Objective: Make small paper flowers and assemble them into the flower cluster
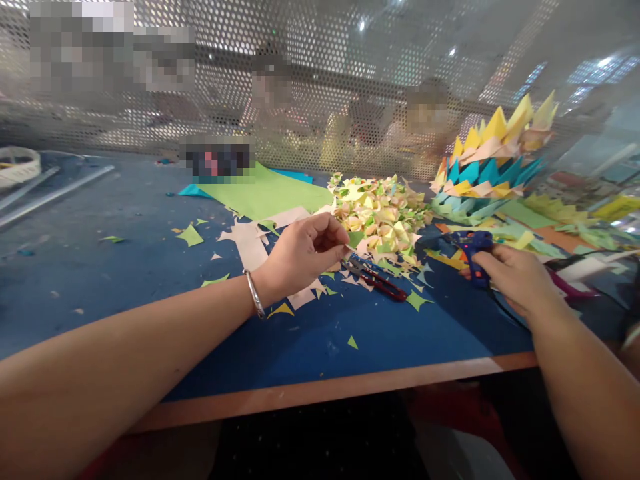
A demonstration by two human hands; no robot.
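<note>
My left hand (313,250), a bracelet on its wrist, is closed in a pinch over the table. A small piece of paper (355,239), greenish, shows at its fingertips. My right hand (517,277) is wrapped round a blue glue gun (475,252), nozzle towards the left, with a dark cord trailing below. Beyond the left fingertips rises a heap of folded paper pieces (383,213) in yellow, pink and green. A dark red utility knife (377,280) lies just below the fingertips among paper scraps. Strips of pale pink paper (250,245) lie partly under my left hand.
A layered paper construction (487,167) in yellow, peach and teal stands at the back right. Green sheets (270,190) lie behind my left hand. Clear glue sticks (60,193) and a white basket (19,167) are at left. A perforated metal screen (320,87) borders the table.
</note>
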